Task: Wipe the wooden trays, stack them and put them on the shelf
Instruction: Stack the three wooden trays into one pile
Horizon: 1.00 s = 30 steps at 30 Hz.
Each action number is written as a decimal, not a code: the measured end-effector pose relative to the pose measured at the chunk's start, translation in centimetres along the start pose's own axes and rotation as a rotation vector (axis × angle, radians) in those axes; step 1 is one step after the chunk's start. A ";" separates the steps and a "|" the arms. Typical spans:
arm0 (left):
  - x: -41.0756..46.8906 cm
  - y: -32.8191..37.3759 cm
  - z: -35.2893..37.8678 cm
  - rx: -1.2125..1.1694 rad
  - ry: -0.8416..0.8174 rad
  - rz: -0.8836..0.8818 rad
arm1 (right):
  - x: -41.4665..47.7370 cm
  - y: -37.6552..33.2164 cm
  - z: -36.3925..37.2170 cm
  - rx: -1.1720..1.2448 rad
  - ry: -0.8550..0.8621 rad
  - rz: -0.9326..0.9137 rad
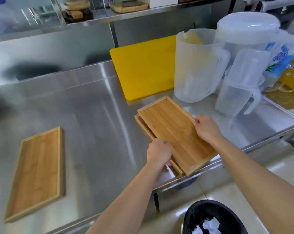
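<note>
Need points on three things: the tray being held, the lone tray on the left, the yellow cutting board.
held wooden tray (175, 134), head view, middle of its inner floor
lone wooden tray (36, 173), head view, centre of its floor
yellow cutting board (146, 66), head view, bare middle of its top face

Single head-worn view, wide-angle, looking forward and down — close over the steel counter (92, 115), forearms reaching in from below

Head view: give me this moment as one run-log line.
stage: stacking | left hand: gripping top tray left edge | right hand: gripping right edge | under it: second tray, askew | third tray: apart on counter
</note>
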<state>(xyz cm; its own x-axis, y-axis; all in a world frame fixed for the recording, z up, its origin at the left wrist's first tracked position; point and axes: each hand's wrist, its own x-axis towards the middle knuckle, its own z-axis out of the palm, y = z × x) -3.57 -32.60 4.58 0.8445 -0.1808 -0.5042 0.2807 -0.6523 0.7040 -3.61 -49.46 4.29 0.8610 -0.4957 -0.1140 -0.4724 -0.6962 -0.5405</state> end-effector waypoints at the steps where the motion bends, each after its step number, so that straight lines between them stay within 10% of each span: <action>1: 0.2 -0.1 0.1 0.020 0.006 0.003 | 0.2 0.2 0.2 0.001 -0.004 -0.004; 20: 2.1 -0.9 0.6 0.283 0.164 0.060 | 2.7 1.9 3.0 0.031 -0.057 -0.037; 30: 2.1 -1.2 2.2 -0.571 0.037 -0.013 | 2.3 1.5 2.6 0.147 -0.107 -0.042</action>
<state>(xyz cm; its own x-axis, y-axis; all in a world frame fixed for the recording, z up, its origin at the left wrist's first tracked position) -3.11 -33.81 1.63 0.8517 -0.1425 -0.5044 0.4849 -0.1509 0.8615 -1.82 -50.27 1.06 0.8982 -0.4045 -0.1722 -0.4096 -0.6277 -0.6620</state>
